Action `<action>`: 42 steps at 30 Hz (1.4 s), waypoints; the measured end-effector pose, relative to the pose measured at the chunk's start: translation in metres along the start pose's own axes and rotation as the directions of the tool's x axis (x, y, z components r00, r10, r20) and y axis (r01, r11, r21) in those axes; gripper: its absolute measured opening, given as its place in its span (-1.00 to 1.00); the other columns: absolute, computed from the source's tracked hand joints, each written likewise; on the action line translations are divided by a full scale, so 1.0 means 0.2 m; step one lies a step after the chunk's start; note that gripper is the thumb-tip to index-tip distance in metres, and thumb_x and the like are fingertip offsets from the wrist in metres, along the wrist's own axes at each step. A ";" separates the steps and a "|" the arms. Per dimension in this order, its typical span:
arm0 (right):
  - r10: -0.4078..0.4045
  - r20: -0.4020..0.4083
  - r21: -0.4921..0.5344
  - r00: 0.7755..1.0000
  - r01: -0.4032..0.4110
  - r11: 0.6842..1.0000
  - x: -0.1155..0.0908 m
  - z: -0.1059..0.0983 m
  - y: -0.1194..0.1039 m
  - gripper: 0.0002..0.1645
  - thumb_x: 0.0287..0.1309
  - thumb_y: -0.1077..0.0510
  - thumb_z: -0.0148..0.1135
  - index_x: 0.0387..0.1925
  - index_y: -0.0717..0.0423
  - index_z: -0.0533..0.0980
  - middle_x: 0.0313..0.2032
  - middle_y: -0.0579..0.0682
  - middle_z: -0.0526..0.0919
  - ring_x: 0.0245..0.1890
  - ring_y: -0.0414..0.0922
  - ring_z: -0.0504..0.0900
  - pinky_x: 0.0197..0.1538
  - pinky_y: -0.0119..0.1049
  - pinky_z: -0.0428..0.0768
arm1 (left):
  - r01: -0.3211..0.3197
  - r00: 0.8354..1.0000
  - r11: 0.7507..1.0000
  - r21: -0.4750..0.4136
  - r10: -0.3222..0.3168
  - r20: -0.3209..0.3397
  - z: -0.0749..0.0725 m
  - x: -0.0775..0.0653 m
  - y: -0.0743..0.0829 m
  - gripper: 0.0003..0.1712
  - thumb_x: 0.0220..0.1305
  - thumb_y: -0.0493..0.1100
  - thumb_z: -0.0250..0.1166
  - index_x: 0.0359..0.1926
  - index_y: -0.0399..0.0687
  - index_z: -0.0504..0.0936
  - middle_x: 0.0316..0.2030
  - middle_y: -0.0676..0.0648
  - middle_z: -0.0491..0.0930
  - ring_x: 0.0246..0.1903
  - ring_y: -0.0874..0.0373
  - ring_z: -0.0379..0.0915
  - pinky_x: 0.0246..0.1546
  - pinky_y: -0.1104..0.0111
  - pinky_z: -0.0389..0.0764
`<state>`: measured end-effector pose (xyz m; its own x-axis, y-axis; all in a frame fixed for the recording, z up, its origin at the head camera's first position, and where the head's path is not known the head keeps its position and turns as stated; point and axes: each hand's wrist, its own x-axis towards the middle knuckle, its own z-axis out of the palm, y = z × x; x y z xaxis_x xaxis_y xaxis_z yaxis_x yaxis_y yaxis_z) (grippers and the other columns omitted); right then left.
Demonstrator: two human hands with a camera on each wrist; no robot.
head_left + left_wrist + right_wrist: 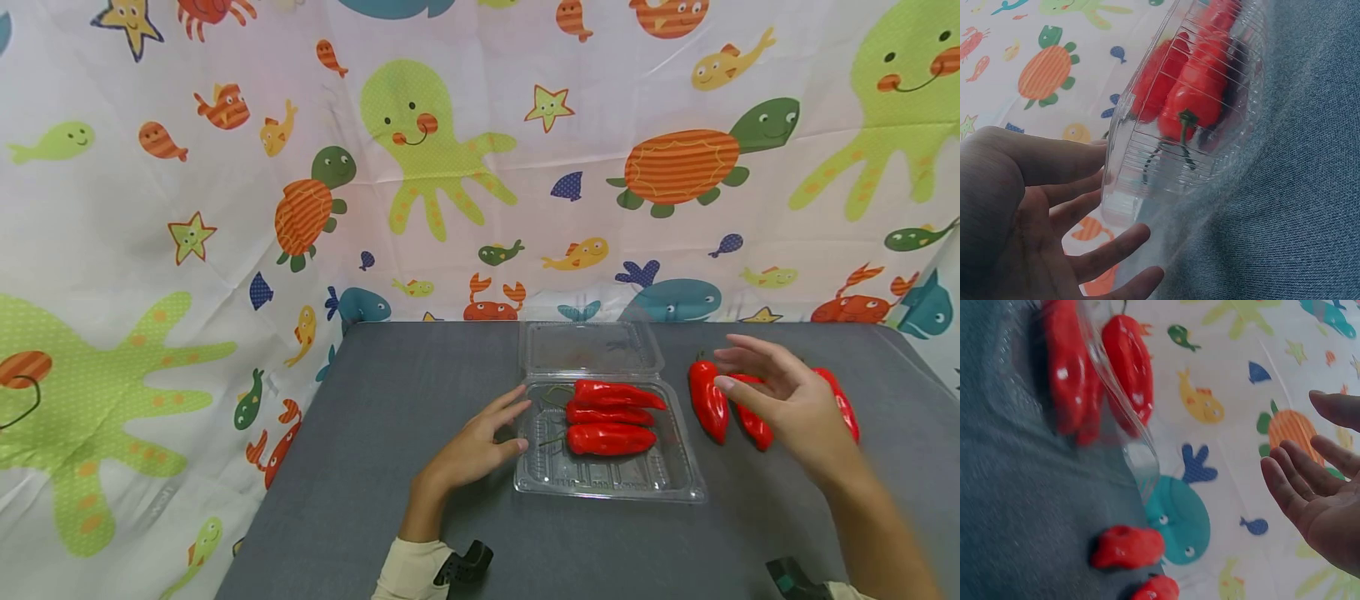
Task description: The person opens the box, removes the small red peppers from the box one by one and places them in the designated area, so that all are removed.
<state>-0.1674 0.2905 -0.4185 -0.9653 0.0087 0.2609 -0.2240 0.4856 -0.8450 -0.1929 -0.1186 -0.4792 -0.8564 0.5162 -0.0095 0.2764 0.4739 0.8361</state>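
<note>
**Long, shiny red peppers (611, 416) in an open, clear plastic box (600, 478)**

Three lie side by side inside the box. The left hand (472, 446) is at the box's left edge, fingers spread apart. Right of the box, the right hand (795, 408) is near three more red peppers (707, 402), its fingers and thumb apart, holding nothing. Under the box is a flat gray counter (360, 467); behind it hangs a white cloth with sea animals (480, 100).

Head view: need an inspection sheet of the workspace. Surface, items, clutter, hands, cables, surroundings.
Surface: grey table.
Items: clear container, lid open, three red peppers inside; at least three loose peppers to its right, one partly hidden.
Clutter: nothing seen.
Hands: left hand at the container's left edge; right hand over the loose peppers, holding nothing.
Cables: nothing seen.
Surroundings: sea-animal cloth behind and at left.
</note>
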 end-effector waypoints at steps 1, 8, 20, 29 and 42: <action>-0.004 0.017 0.010 1.000 0.004 1.000 0.00 0.01 -0.01 -0.25 0.43 0.13 0.36 0.56 -0.11 0.34 0.17 -0.44 0.59 0.12 -0.49 0.55 -0.01 -0.71 0.52 | 0.000 1.000 1.000 -0.001 0.000 0.000 0.00 0.00 0.00 -0.26 0.49 -0.17 0.28 0.61 -0.10 0.31 0.68 0.09 0.05 0.48 -0.08 0.36 0.48 -0.15 0.33; -0.057 0.119 0.048 0.991 0.052 0.997 -0.01 0.10 -0.03 -0.29 0.43 0.16 0.35 0.53 -0.03 0.37 0.18 -0.29 0.64 0.10 -0.40 0.65 -0.02 -0.56 0.65 | -0.003 1.000 1.000 -0.005 0.003 0.002 0.00 0.00 -0.01 -0.26 0.48 -0.18 0.28 0.61 -0.10 0.31 0.69 0.08 0.05 0.48 -0.09 0.36 0.48 -0.15 0.33; -0.022 0.261 0.091 0.965 -0.002 0.996 -0.03 0.22 -0.06 -0.29 0.45 0.07 0.35 0.52 0.01 0.36 0.33 0.19 0.55 0.14 -0.38 0.62 -0.01 -0.37 0.73 | 0.004 1.000 1.000 -0.004 -0.004 -0.001 -0.01 0.00 0.00 -0.26 0.49 -0.17 0.28 0.61 -0.09 0.31 0.69 0.09 0.04 0.50 -0.07 0.34 0.48 -0.16 0.32; -0.055 0.367 0.141 0.929 0.003 0.990 -0.03 0.31 -0.04 -0.32 0.40 0.12 0.38 0.46 0.14 0.41 0.31 0.24 0.59 0.24 0.28 0.61 -0.01 -0.34 0.74 | 0.008 1.000 1.000 -0.012 -0.008 -0.005 0.00 0.00 0.00 -0.26 0.48 -0.17 0.28 0.61 -0.08 0.32 0.69 0.07 0.05 0.52 -0.08 0.31 0.50 -0.18 0.29; -0.029 0.443 0.106 0.896 -0.020 0.994 -0.01 0.40 -0.01 -0.30 0.32 0.06 0.47 0.41 0.17 0.47 0.31 0.20 0.61 0.29 0.29 0.60 0.14 -0.40 0.66 | 0.005 1.000 1.000 -0.016 -0.006 -0.005 0.00 0.00 -0.01 -0.26 0.49 -0.14 0.28 0.62 -0.05 0.31 0.69 0.11 0.04 0.60 0.00 0.15 0.54 -0.19 0.20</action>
<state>-0.1762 0.2185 -0.4545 -0.9176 -0.3940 0.0516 -0.2178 0.3901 -0.8947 -0.1928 -0.1198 -0.4797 -0.8599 0.5103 -0.0116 0.2648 0.4653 0.8446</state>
